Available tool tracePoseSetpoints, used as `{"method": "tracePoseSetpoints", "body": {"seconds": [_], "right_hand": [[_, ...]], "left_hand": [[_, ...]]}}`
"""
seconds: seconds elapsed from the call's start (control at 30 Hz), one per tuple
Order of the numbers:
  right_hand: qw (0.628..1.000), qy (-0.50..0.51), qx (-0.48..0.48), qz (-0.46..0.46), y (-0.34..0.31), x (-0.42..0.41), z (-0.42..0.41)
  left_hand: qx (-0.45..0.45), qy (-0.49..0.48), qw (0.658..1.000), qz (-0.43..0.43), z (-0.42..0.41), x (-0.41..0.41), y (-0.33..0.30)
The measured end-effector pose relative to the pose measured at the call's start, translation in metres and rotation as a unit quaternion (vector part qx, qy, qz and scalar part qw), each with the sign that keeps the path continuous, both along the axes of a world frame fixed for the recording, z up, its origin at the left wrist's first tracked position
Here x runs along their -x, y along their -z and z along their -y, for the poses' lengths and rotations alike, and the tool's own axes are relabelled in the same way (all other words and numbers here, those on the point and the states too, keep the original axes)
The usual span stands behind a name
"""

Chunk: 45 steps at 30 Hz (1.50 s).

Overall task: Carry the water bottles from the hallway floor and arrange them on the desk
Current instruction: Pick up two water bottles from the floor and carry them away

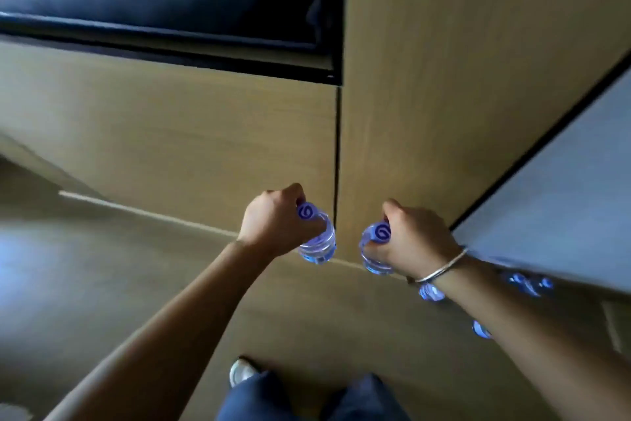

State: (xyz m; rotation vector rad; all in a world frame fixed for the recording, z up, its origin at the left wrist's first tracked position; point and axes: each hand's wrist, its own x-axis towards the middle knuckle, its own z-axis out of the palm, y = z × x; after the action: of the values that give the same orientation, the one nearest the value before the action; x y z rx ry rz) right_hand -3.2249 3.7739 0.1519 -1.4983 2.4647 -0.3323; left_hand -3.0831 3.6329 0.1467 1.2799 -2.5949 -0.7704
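Curled tight round the necks, your left hand [273, 219] and right hand [415, 239] each gripped a clear plastic water bottle with a blue cap [317, 243] [374, 250], bodies hanging below your fists, presumably so both could be carried upright toward the desk at once.

bottle L [319, 243]: clear, blue cap, upright, held off floor
bottle R [374, 250]: same, held
floor bottles [431, 291]: 3+ by wall, blurred
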Motion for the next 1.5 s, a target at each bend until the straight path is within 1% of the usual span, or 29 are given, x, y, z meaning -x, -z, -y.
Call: {"method": "tracePoseSetpoints", "body": {"seconds": [0.1,0.27,0.47,0.6,0.7,0.77,0.9,1.07,1.17,1.27,1.37,1.5], "right_hand": [[0.996,-0.083,0.013,-0.006,-0.026,-0.057,0.055],[0.984,-0.173,0.037,0.014,-0.057,-0.163,0.147],[0.959,-0.265,0.063,0.078,-0.077,-0.294,0.233],[0.930,-0.352,0.056,0.087,-0.086,-0.380,0.275],[0.908,-0.407,0.041,0.086,-0.091,-0.434,0.300],[0.896,-0.434,0.023,0.094,-0.090,-0.463,0.317],[0.873,-0.474,-0.009,0.112,-0.083,-0.513,0.352],[0.840,-0.535,-0.025,0.086,-0.072,-0.572,0.409],[0.817,-0.572,-0.030,0.059,-0.070,-0.608,0.458],[0.796,-0.603,-0.020,0.051,-0.075,-0.648,0.518],[0.775,-0.630,0.004,0.057,-0.082,-0.686,0.574],[0.763,-0.641,0.040,0.074,-0.091,-0.736,0.645]], "left_hand": [[0.018,-0.085,0.996,-0.030,0.033,-0.076,-0.027],[0.047,-0.213,0.974,-0.064,0.082,-0.214,-0.057],[0.115,-0.313,0.942,-0.047,0.127,-0.363,-0.093],[0.139,-0.381,0.914,-0.030,0.133,-0.453,-0.099],[0.147,-0.449,0.880,-0.042,0.133,-0.507,-0.094],[0.144,-0.489,0.859,-0.057,0.135,-0.536,-0.086],[0.125,-0.535,0.834,-0.055,0.147,-0.578,-0.071],[0.131,-0.598,0.787,-0.076,0.182,-0.627,-0.057],[0.128,-0.605,0.783,-0.065,0.224,-0.660,-0.053],[0.125,-0.621,0.771,-0.063,0.277,-0.692,-0.052],[0.120,-0.627,0.767,-0.062,0.328,-0.722,-0.053],[0.138,-0.652,0.741,-0.082,0.390,-0.765,-0.058]]}}
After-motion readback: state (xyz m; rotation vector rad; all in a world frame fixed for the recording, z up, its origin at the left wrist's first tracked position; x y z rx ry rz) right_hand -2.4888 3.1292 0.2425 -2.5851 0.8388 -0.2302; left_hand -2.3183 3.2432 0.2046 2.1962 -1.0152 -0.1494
